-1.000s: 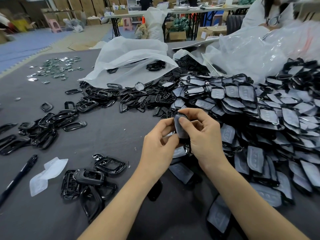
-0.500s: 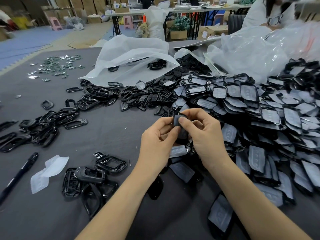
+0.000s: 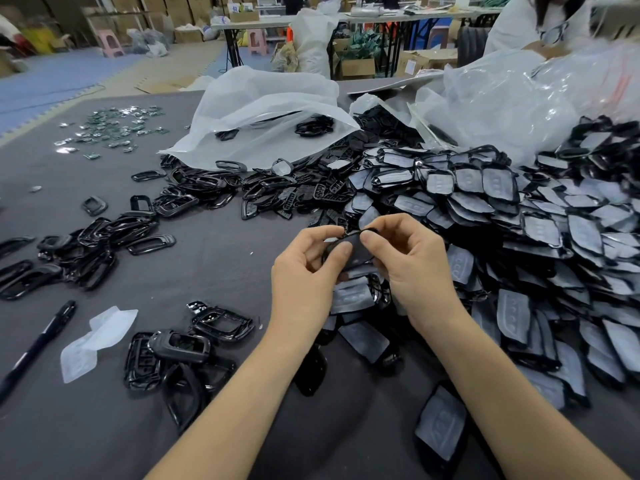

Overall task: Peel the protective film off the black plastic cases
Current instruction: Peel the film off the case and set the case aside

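Two bare hands meet over the middle of the grey cloth-covered table [image 3: 221, 261]. The left hand [image 3: 304, 271] and the right hand [image 3: 412, 268] both pinch one small black plastic case [image 3: 356, 249], thumbs pressed on its upper face and fingers curled behind it. They hold it just above the near fringe of a heap of film-covered black cases [image 3: 519, 220], far too many to count, which fills the table's right side up to the far edge. The greyish films bear small raised marks, too small to read. Toward the near left corner lie one black pen [image 3: 38, 344] and, just beside it, one loose piece of whitish translucent film [image 3: 97, 341]. Between that film and the left forearm sits a cluster of glossy black open frames [image 3: 183, 351], overlapping too much to count. At the far edge one white plastic bag [image 3: 266, 112] lies open with black parts inside. Small green circuit boards [image 3: 114, 128] are strewn near the far left corner.
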